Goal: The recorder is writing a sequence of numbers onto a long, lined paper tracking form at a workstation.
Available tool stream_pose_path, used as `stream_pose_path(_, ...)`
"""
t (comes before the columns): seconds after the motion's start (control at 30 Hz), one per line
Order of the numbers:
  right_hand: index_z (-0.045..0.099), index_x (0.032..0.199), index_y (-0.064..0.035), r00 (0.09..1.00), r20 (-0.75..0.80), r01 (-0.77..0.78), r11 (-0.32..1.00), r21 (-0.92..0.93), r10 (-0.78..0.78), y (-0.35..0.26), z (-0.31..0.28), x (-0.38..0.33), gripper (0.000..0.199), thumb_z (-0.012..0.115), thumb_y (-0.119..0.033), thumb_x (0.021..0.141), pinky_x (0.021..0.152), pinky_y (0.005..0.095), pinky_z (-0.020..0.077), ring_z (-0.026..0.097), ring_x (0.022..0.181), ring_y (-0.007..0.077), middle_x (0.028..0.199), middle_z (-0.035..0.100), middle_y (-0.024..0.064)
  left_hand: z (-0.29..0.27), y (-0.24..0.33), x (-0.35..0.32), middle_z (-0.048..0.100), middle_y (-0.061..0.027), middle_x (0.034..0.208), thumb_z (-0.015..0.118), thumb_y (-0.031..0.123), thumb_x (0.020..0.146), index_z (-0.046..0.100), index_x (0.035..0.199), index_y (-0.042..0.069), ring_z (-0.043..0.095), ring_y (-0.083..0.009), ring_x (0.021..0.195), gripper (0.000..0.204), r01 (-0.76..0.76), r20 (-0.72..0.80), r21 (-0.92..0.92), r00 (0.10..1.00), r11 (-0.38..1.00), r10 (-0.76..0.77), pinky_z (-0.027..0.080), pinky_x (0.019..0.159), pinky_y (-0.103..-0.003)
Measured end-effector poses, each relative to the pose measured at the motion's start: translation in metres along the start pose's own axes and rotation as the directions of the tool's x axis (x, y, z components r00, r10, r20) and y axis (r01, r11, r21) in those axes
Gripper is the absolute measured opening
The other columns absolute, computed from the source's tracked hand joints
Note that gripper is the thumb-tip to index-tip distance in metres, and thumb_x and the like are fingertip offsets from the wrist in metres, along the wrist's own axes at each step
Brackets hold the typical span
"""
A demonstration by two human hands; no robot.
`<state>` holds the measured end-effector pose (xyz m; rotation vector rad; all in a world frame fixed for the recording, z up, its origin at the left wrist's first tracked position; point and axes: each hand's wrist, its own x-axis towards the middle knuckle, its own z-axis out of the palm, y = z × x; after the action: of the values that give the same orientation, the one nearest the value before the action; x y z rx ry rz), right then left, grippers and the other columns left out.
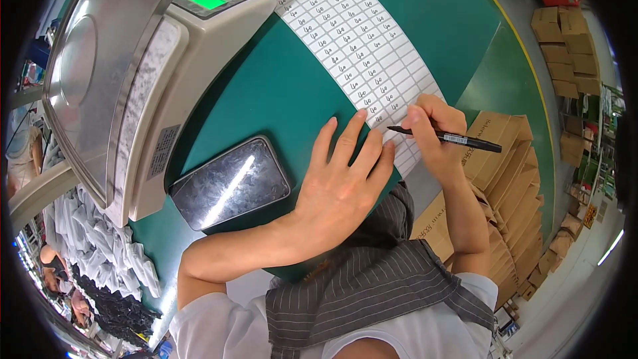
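My right hand point(435, 129) grips a black marker pen point(475, 143), its tip close to the lower part of a long white label sheet point(392, 56). The sheet is ruled into small rectangular cells, many bearing handwritten marks in black; several cells toward the right edge are blank. Spread flat, my left hand point(349, 179) rests with its fingertips on or beside the sheet's left edge, just left of the pen tip. A dark-screened smartphone point(232, 183) lies on the green table left of that hand.
A weighing scale point(166, 60) with a clear cover and lit green displays stands at the left. Grey bundled pieces point(93, 239) and a black heap point(113, 302) lie lower left. Flattened cardboard boxes point(498, 206) are stacked at my right. More cartons point(565, 43) stand beyond the yellow floor line.
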<state>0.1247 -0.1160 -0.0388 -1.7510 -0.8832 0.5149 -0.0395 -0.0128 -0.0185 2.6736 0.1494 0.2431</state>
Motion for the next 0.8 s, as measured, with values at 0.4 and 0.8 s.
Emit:
stream_pose_path(0.4,0.054,0.067,-0.0004,0.994,0.061,0.094,0.989,-0.117,-0.087,0.0006,0.0034,0.0031,0.022,0.066,-0.007,0.084,0.044,0.0274,0.0305,0.040,0.047,0.0116,0.055,0.048,0.0042,0.0009,-0.0012,-0.0016,0.054,-0.0126,0.118,0.068,0.014,0.078,0.063,0.115,0.006,0.046,-0.0336,0.125,0.038,0.001,-0.011,0.035,1.000,0.999,0.000,0.031,0.104,-0.053)
stream_pose_path(0.8,0.053,0.066,0.0001,0.999,0.048,0.029,0.997,-0.070,-0.026,-0.0026,0.0037,0.0024,0.023,0.064,-0.007,0.085,0.045,0.0265,0.0323,0.043,0.048,0.0104,0.056,0.053,0.0047,0.0000,-0.0015,-0.0014,0.053,-0.0124,0.118,0.069,0.015,0.077,0.062,0.115,0.006,0.045,-0.0336,0.125,0.040,-0.002,0.003,0.038,1.000,0.999,0.002,0.031,0.104,-0.054)
